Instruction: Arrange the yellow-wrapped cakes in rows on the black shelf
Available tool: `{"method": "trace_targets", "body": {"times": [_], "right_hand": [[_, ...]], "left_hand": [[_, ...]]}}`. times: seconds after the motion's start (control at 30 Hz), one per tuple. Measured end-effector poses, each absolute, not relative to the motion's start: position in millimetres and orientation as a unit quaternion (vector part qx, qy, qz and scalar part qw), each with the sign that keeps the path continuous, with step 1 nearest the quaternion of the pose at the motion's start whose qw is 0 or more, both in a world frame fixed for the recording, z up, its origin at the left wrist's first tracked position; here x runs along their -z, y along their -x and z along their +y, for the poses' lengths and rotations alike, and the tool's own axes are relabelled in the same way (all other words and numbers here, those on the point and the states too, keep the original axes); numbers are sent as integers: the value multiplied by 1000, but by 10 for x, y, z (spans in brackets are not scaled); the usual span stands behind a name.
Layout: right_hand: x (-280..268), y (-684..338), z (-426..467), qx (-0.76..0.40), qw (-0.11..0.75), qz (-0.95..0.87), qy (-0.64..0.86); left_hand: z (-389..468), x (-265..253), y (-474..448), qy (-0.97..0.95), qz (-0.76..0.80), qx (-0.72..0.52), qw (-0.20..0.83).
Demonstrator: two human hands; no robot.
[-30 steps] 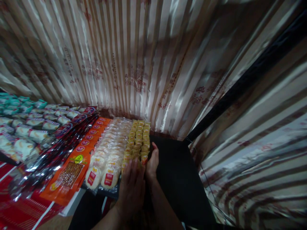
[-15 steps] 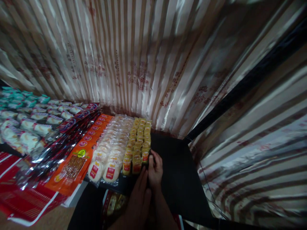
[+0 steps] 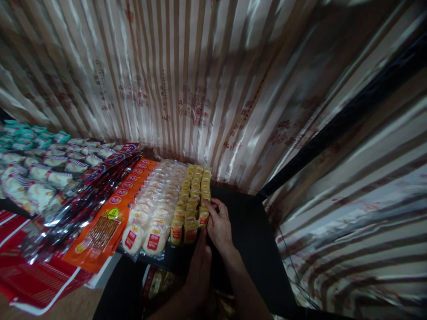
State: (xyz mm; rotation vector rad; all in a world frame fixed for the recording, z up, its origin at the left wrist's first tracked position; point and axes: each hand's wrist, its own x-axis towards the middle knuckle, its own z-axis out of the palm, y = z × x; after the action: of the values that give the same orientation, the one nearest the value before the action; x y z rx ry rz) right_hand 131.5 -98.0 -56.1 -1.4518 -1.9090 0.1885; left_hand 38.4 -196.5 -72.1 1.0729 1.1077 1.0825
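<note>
Small yellow-wrapped snack packets point(image 3: 191, 189) with red labels stand in columns on a black tabletop point(image 3: 248, 249). My left hand point(image 3: 199, 266) is held flat with its fingers straight, its fingertips at the front packet of the right-hand column. From the right side, my right hand point(image 3: 220, 226) reaches over that column, fingers apart and bent, touching the packets near the front. No packet shows lifted off the table. Left of these columns lie rows of round white crackers point(image 3: 155, 235) in clear wrappers with red labels.
Orange snack bags point(image 3: 106, 218) and dark shiny bags point(image 3: 83, 191) overlap farther left, beside white and teal packets point(image 3: 55, 162). A red basket point(image 3: 33, 275) stands low at left. A striped curtain point(image 3: 187, 80) hangs behind, with a black pole point(image 3: 320, 129) slanting at right.
My right hand has shifted up and slightly right, its fingers now over the column's front packets. My left hand has moved slightly up and right, still flat.
</note>
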Motion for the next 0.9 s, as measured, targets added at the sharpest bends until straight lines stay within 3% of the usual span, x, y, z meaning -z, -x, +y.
{"method": "trace_targets", "body": {"times": [0.33,0.53,0.67,0.9], "right_hand": [[681,-1241,-1025,-137,475,-657,569],[818,-1184,-865,-386,586,-413,580],[880,-995,-760,-475,594,-390,520],[883,-920,-755,-477,572,-417,521]], "left_hand": [[-1970,736,-362,-491,491,-463,551],[-1989,742,-379,-456,496,-476,564],[-1967,754,-408,-436,499,-483,573],[-1965,686,-407,-413,513,-474,584]]}}
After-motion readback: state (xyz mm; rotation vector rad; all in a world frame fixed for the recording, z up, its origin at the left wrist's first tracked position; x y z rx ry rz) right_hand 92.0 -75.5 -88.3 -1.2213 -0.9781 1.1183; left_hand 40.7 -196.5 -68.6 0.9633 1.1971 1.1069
